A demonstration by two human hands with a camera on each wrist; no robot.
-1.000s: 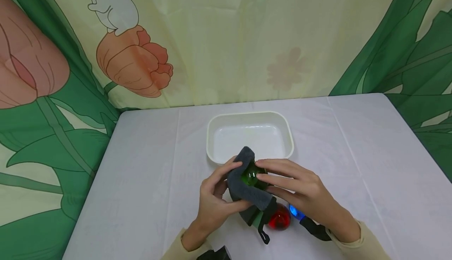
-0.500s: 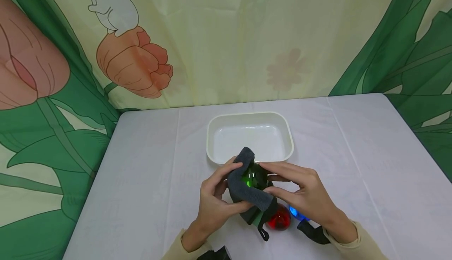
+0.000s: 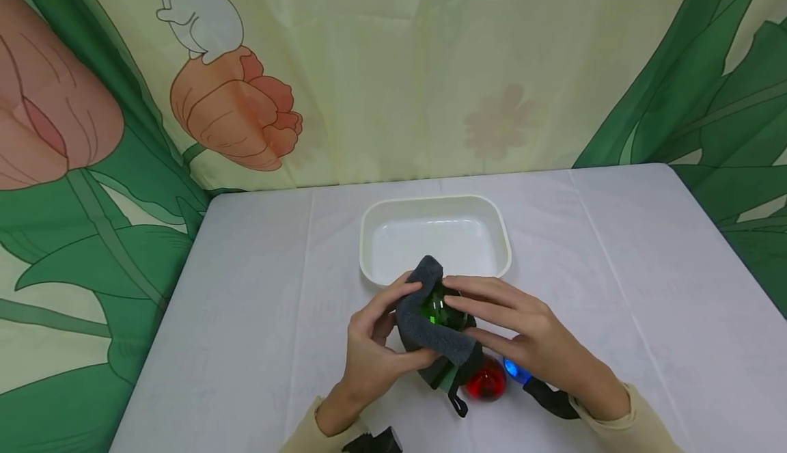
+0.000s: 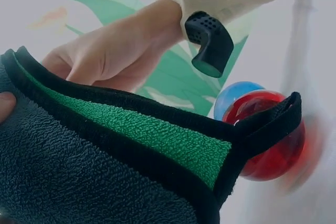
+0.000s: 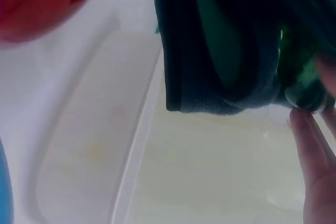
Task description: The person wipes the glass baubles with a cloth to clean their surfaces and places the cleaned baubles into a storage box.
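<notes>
While the left hand [image 3: 371, 357] grips the grey cloth [image 3: 413, 320] partly round the green ball [image 3: 438, 311], low centre of the head view, the right hand [image 3: 522, 323] holds the ball's bare side, apparently mid-wipe, so turning it steadily seems called for next.

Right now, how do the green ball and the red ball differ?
Colour aside, the green ball is held up in the dark cloth, with the right hand on it; the red ball sits on the table, no hand on it.
The green ball is partly wrapped by the cloth; the red ball is unwrapped, though the cloth hides some of it.
Both look rounded and glossy.
</notes>
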